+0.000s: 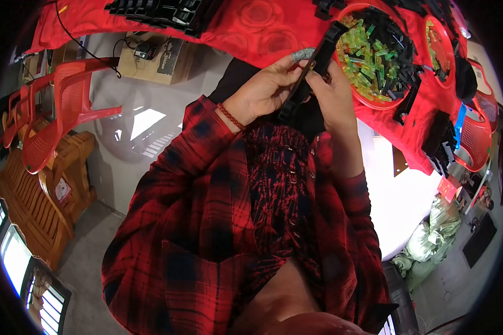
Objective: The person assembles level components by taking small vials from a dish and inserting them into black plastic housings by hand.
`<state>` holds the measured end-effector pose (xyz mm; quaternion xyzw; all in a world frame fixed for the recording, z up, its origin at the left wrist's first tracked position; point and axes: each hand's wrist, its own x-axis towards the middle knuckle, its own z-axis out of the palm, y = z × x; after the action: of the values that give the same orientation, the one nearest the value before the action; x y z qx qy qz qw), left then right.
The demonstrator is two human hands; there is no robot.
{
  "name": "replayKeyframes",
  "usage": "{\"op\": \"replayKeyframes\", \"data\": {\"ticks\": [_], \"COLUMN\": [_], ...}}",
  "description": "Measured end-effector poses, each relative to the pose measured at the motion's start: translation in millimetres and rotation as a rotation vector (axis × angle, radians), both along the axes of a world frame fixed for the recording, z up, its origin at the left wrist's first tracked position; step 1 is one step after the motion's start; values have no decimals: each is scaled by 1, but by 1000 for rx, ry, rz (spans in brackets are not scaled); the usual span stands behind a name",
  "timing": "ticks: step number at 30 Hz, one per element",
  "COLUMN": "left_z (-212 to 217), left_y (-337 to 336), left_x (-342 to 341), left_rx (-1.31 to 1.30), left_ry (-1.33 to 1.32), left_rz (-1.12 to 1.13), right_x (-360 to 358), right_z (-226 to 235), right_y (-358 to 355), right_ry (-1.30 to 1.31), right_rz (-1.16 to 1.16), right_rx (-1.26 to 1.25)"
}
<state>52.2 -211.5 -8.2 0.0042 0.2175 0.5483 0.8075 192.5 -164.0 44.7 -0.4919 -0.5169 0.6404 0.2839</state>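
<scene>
Head view: seems to be at a two-handed handling step, pinching a long black part (322, 53) between left hand (269, 89)'s thumb and fingertips, pressing right hand (332, 95)'s thumb against it; cannot tell the right fingers' closure behind. Holds it slanted beside a red basin (374, 105) of yellow-green pieces (369, 56); probably calls next for steady support. Beyond, shows red tablecloth (257, 33), red chair (70, 92), cardboard box (162, 67), pale sacks (433, 237), grey floor (109, 240).
</scene>
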Motion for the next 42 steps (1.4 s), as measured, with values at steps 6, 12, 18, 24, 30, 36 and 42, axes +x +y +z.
{"op": "replayKeyframes", "data": {"ticks": [6,12,18,24,30,36,42], "left_z": [7,0,-22,-8,-4,1,1], "left_y": [3,6,5,1,1,0,-7], "left_x": [-2,-2,-20,-14,-6,-3,-2], "left_rx": [-37,-46,290,122,19,-28,6], "left_ry": [-6,-71,-330,-143,-80,6,92], "left_rz": [4,41,-88,-27,20,-15,-71], "right_x": [-2,-8,-4,0,-6,-7,4], "right_z": [-2,1,12,5,-8,-9,-23], "right_y": [-1,-6,-5,-6,-12,-11,-8], "right_ry": [-154,-341,152,185,-73,-378,-365], "right_rz": [-20,-41,-57,-166,-97,-102,2], "right_rx": [201,494,7,-20,269,301,201]}}
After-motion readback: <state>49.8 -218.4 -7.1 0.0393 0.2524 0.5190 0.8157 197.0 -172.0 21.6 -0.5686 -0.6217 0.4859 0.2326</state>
